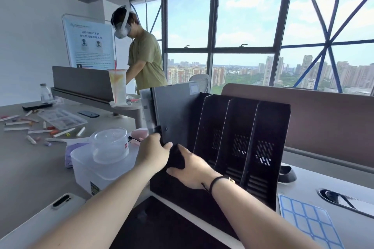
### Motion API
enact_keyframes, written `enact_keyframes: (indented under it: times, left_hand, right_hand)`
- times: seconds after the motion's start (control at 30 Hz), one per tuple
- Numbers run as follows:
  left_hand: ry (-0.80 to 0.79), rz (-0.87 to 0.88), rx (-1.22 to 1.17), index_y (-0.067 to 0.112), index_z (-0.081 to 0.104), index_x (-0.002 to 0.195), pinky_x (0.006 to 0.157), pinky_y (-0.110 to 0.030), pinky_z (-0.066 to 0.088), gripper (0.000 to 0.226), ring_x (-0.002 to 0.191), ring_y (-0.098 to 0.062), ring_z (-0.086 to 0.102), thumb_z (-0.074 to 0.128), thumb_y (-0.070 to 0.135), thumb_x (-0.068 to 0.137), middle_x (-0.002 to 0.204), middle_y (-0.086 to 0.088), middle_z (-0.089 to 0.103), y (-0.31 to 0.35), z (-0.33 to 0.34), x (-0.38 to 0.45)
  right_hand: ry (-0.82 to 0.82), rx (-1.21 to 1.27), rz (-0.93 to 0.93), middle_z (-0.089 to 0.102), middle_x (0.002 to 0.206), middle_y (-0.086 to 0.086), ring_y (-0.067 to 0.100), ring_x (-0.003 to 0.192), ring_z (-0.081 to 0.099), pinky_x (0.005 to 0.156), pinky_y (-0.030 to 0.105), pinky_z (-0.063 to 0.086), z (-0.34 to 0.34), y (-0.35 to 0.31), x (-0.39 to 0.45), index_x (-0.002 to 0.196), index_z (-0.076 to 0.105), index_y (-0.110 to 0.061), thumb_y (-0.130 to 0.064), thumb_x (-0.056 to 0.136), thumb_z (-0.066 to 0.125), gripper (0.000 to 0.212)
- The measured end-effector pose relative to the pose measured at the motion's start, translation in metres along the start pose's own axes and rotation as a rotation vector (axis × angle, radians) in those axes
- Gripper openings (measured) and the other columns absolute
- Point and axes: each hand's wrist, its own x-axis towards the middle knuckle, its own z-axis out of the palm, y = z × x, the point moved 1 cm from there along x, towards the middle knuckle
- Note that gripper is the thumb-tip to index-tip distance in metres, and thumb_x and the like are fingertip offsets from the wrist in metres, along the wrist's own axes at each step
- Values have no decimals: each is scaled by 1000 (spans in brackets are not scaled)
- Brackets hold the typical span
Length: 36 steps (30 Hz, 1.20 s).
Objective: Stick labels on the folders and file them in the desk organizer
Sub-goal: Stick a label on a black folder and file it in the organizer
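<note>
At the organizer's leftmost slot, I see left hand [153, 152] fingers pinching the grey folder's [174, 115] lower edge, upright in that slot; right hand [192, 168] fingers spread on the black desk organizer [263, 147], label sheet [307, 220] on the bench [26, 168].

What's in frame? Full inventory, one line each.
dark grey folder with a label: 1, upright in organizer's leftmost slot
black plastic desk organizer: 1, desk centre
blue label sheet: 1, right of organizer
clear plastic tubs: 2, stacked, left
scattered markers: many, far left
iced drink cup: 1, behind
bystander in olive shirt: 1, background
left hand: grips folder's lower edge
right hand: rests on organizer front
</note>
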Motion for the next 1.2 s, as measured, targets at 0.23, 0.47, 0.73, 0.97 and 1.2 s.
enact_keyframes:
  times: [0.23, 0.47, 0.73, 0.97, 1.2]
  left_hand:
    - [8, 14, 80, 20, 47, 58, 59, -30, 37, 40, 73, -26, 59, 64, 33, 92, 62, 2, 57, 0, -20, -12]
    - [-61, 91, 122, 31, 59, 120, 93, -40, 50, 32, 107, -15, 58, 61, 43, 91, 104, 15, 67, 1, -43, -44]
    - [-442, 114, 400, 29, 57, 132, 99, -38, 48, 52, 116, -18, 59, 65, 54, 87, 131, 3, 61, -4, -61, -102]
    - [-743, 50, 681, 18, 48, 144, 103, -32, 41, 68, 131, -22, 51, 55, 61, 92, 148, -2, 50, -36, -72, -147]
    - [-864, -106, 790, 33, -2, 160, 123, -51, 13, 107, 154, -38, -1, 42, 87, 78, 168, -8, -9, -72, -68, -185]
  right_hand:
    - [50, 68, -74, 41, 155, -4, 15, 138, 43, 109, 25, 38, -8, 0, -14, 156, 17, -36, -51, 91, 61, 80]
    - [107, 47, -141, 38, 156, -7, 10, 143, 35, 107, 19, 30, -15, 1, -47, 154, 26, -35, -48, 92, 61, 73]
    - [87, 22, -215, 39, 155, -11, 5, 142, 34, 112, 17, 26, 2, -5, -117, 152, 34, -34, -54, 92, 59, 68]
    - [-78, -82, -128, 23, 162, -14, 8, 148, 24, 121, 30, 20, 45, 2, -177, 150, 33, -40, -63, 90, 54, 68]
    - [-269, -284, 3, 5, 166, -9, 13, 153, -2, 124, 41, -1, 80, 4, -214, 155, 16, -41, -78, 87, 37, 80]
